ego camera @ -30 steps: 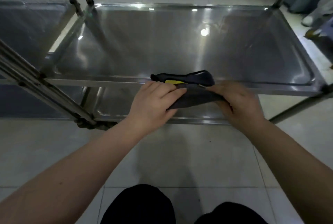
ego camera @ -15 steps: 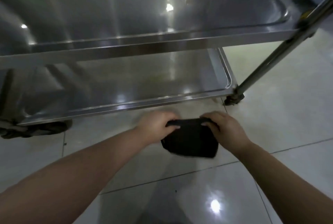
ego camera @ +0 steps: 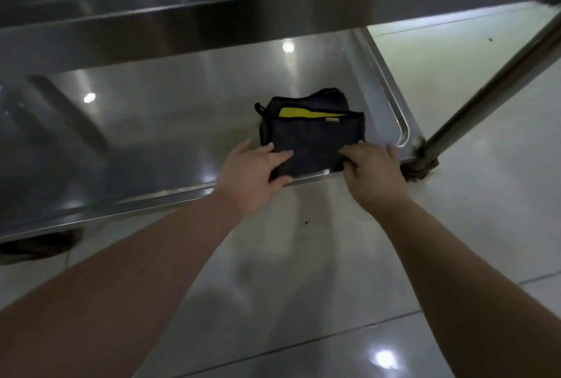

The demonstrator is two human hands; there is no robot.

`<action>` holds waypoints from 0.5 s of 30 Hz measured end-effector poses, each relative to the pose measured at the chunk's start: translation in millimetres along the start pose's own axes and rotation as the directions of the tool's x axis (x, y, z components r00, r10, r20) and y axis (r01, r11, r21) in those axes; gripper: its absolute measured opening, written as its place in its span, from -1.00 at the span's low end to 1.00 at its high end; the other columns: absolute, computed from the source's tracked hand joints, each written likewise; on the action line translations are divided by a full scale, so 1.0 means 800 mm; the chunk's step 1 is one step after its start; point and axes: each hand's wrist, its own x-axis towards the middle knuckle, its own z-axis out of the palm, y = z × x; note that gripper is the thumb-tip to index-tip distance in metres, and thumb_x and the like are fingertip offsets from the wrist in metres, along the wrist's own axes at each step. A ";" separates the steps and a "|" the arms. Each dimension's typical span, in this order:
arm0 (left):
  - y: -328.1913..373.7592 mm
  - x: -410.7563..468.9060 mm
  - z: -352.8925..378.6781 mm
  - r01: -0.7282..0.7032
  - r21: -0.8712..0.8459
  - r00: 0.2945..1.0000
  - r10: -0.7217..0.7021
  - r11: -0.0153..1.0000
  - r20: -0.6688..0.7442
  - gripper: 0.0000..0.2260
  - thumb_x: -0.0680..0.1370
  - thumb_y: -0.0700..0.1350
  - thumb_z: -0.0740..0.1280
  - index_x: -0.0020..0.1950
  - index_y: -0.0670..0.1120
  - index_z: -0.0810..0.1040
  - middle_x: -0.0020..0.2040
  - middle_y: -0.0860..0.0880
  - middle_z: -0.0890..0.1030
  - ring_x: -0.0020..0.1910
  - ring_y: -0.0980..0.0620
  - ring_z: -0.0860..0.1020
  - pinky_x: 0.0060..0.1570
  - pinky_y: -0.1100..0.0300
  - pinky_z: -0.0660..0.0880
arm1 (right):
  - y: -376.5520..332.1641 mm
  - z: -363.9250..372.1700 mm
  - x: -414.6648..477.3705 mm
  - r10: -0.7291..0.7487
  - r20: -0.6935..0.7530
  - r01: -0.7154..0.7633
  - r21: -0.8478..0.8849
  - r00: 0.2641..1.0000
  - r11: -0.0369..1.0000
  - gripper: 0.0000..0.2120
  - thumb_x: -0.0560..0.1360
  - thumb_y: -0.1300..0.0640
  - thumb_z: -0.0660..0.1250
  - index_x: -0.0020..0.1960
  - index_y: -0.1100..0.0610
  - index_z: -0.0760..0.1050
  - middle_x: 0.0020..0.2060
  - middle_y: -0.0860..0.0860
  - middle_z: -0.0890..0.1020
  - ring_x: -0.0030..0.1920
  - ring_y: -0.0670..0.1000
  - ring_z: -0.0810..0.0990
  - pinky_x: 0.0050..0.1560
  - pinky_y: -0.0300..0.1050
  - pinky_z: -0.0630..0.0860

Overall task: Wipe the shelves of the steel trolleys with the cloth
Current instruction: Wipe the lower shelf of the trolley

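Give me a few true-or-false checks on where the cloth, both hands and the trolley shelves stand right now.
1. The cloth lies on the lower shelf, near its right front corner. True.
2. Only the right hand is on the cloth. False: the left hand grips the near left corner while the right grips the near right edge.
3. The cloth is plain white. False: it is dark, with a yellow patch showing at its far side.
4. The front edge of the upper shelf runs across the view above the cloth. True.
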 end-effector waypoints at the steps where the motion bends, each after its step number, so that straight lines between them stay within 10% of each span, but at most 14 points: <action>1: -0.012 -0.007 0.006 -0.001 0.000 1.000 0.001 1.000 -0.018 -0.50 0.55 0.10 0.38 0.46 0.01 0.44 0.39 -0.10 0.50 0.44 -0.03 0.38 0.46 0.04 0.12 | 0.003 0.010 -0.008 0.022 -0.009 -0.022 -0.012 1.000 1.000 -0.70 0.56 0.12 0.26 0.26 0.10 0.57 0.25 0.02 0.59 0.37 0.10 0.42 0.48 0.20 0.04; 5: -0.074 0.008 0.000 0.175 -0.055 0.958 -0.182 0.983 -0.221 -0.51 0.63 0.13 0.17 0.53 -0.01 0.32 0.51 -0.14 0.34 0.53 -0.16 0.21 0.50 -0.10 0.05 | -0.026 0.021 0.020 -0.042 -0.162 0.042 0.000 0.986 0.999 -0.55 0.55 -0.12 0.12 0.28 0.07 0.55 0.26 0.05 0.57 0.40 0.21 0.35 0.46 0.29 0.05; 10: -0.132 0.047 0.011 0.352 0.268 0.930 -0.367 0.897 0.007 -0.46 0.59 0.31 -0.11 0.57 0.29 -0.09 0.62 0.07 -0.09 0.58 -0.14 -0.18 0.43 -0.36 -0.22 | -0.060 0.073 0.089 -0.014 0.212 0.056 -0.196 0.977 0.979 -0.31 0.45 -0.52 -0.18 0.51 -0.37 -0.25 0.56 -0.19 -0.24 0.52 0.29 -0.35 0.37 0.45 -0.37; 15: -0.143 0.045 0.024 0.363 0.207 0.931 -0.361 0.908 -0.048 -0.46 0.54 0.40 -0.14 0.53 0.39 -0.11 0.62 0.14 -0.07 0.59 -0.12 -0.11 0.43 -0.37 -0.19 | 0.050 0.045 0.116 0.046 0.092 -0.019 -0.281 0.995 0.959 -0.27 0.31 -0.62 -0.25 0.44 -0.48 -0.30 0.57 -0.25 -0.15 0.56 0.25 -0.21 0.43 0.43 -0.26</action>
